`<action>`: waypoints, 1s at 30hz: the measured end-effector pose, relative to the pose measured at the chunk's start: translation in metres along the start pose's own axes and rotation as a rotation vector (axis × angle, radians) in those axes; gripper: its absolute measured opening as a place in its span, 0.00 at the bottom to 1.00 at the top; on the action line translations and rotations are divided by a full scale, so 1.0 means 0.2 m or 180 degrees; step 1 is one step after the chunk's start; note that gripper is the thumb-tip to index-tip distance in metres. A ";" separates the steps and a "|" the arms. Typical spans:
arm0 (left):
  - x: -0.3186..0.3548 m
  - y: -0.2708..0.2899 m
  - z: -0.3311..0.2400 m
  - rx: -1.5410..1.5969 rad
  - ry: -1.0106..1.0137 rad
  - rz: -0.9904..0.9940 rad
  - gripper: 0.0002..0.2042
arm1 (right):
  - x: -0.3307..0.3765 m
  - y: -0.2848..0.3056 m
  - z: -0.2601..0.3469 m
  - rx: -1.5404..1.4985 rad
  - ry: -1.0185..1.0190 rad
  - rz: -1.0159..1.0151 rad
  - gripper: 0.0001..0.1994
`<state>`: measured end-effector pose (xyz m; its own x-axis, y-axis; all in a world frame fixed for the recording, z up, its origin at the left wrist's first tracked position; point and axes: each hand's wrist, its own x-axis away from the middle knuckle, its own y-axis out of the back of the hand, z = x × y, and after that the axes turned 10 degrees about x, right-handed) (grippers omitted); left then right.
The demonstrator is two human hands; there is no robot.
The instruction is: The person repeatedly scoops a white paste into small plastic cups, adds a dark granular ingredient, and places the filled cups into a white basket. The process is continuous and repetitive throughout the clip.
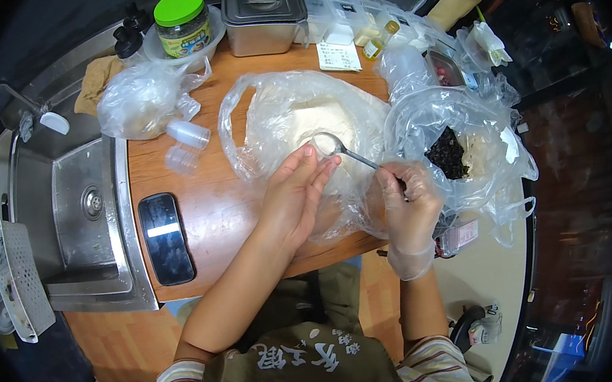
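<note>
My bare left hand (297, 188) pinches what looks like a small clear plastic cup (318, 144) between thumb and fingers. In my right hand (412, 206), which wears a clear plastic glove, is a metal spoon (363, 160) with a dark handle. The spoon's bowl is at the cup's mouth, and something whitish shows there. Both hands are over an open clear plastic bag (259, 122) on the table. Cream-white powder (321, 118) lies inside that bag. Exactly where the cup's rim ends and the spoon's bowl begins is hard to make out.
Right of the powder stands another bag (417, 125) with dark shreds. Small clear cups (188, 134), a tied bag (137, 104) and a phone (166, 237) lie left. A steel sink (126, 230) adjoins the table. Behind are a green-lidded jar (182, 26) and a lidded steel container (263, 14).
</note>
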<state>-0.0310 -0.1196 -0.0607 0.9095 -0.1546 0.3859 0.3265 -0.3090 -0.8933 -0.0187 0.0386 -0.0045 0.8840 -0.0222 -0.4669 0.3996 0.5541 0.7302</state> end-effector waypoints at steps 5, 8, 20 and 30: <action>-0.03 0.04 0.01 0.0095 0.0018 0.0050 0.18 | 0.00 -0.02 -0.03 0.0194 0.0603 -0.0314 0.03; -0.03 0.08 0.00 0.0193 -0.0035 0.0009 0.18 | 0.00 -0.08 -0.05 0.0086 0.0006 -0.0356 0.01; 0.10 -0.04 0.07 0.0111 0.0232 0.0229 0.19 | -0.06 0.21 -0.29 0.0552 -0.0314 -0.0680 0.07; 0.08 -0.30 0.35 -0.0271 0.0665 0.0645 0.18 | -0.28 0.20 -0.94 0.1680 -0.0139 0.1353 0.15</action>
<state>-0.0173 -0.0391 -0.0174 0.8784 -0.4081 0.2486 0.1129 -0.3283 -0.9378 -0.0987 0.2184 -0.0430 0.9950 0.0679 -0.0730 0.0702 0.0419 0.9967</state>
